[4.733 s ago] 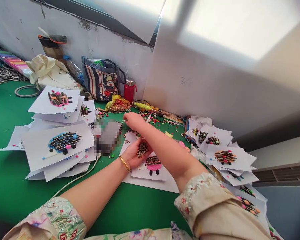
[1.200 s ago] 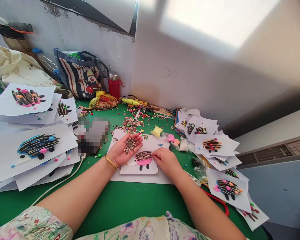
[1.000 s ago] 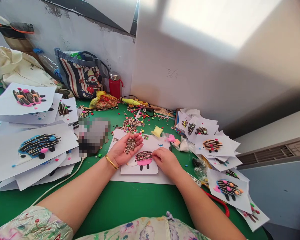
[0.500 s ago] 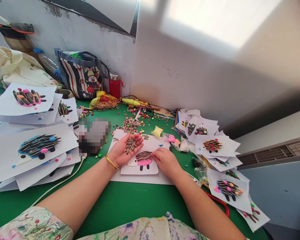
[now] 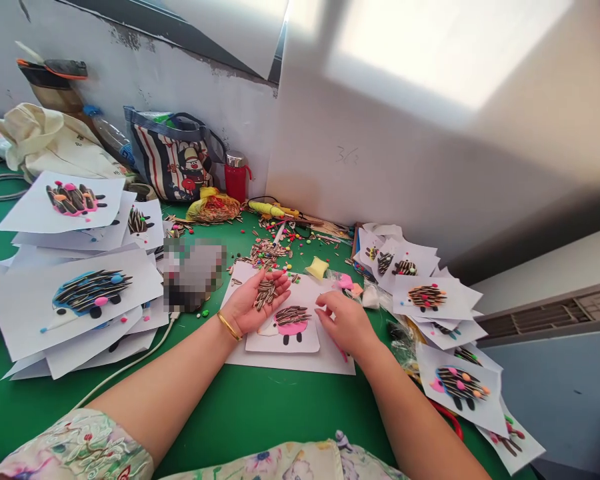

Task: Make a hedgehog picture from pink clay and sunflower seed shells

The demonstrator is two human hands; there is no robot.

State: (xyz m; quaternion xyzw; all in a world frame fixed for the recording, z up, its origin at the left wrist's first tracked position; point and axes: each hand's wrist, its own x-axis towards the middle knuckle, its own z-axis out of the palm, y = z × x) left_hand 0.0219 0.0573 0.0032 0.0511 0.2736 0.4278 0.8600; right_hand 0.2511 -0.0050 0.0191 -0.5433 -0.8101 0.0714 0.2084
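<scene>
My left hand (image 5: 247, 303) is cupped palm up, holding a small heap of striped sunflower seeds (image 5: 265, 295). Below its fingers lies a white card (image 5: 275, 345) with a hedgehog picture (image 5: 293, 327): a pink clay body, black clay feet and a row of seeds stuck along its upper back. Just right of the card hovers my right hand (image 5: 347, 323), fingers bent, with a small gap between thumb and forefinger and nothing visible in it. A larger white sheet (image 5: 290, 362) is under the card.
Finished hedgehog cards are stacked at left (image 5: 25, 320) and right (image 5: 400, 303). Loose seeds (image 5: 267, 253) and coloured clay balls are scattered behind the sheet. Yellow clay (image 5: 317, 267) and pink clay (image 5: 345, 282) lie nearby. A red flask (image 5: 235, 180) and striped bag (image 5: 167, 157) stand at the wall.
My right hand has drawn back to the right from the hedgehog's back, and its fingers have parted. My left hand stays cupped around the seeds. The whole view has shifted slightly.
</scene>
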